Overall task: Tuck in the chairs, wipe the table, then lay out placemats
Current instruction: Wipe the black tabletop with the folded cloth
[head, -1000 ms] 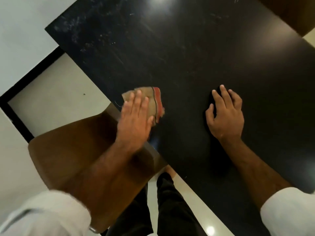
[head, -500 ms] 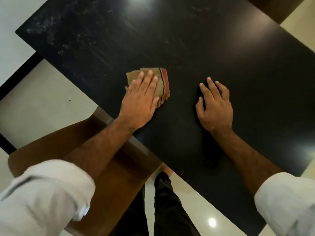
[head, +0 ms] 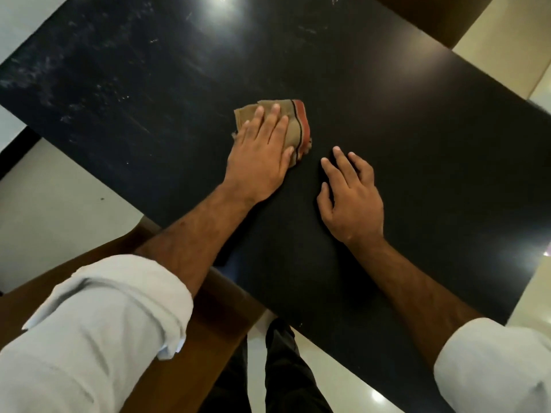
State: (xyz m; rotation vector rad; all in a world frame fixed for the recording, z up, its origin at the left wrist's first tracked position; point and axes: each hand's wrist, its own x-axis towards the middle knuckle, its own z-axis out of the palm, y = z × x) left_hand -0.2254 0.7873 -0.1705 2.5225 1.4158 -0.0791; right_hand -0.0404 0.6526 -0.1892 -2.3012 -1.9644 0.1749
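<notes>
A black table (head: 417,138) fills most of the view, with pale smears across its far left part. My left hand (head: 261,153) presses flat, fingers straight, on a folded tan cloth (head: 298,126) with a red and black striped edge, near the table's middle. My right hand (head: 351,195) rests palm down on the bare tabletop just to the right of the cloth, fingers spread. A brown wooden chair (head: 214,317) stands under my left forearm, its seat partly under the table's near edge.
Another brown chair (head: 432,16) shows at the table's far right corner. Pale floor tiles (head: 59,198) lie to the left and right of the table. My dark trouser legs (head: 283,368) stand close to the near edge.
My left hand has slid the cloth away from the near edge toward the table's middle and closer to my right hand. The right hand stayed planted on the table.
</notes>
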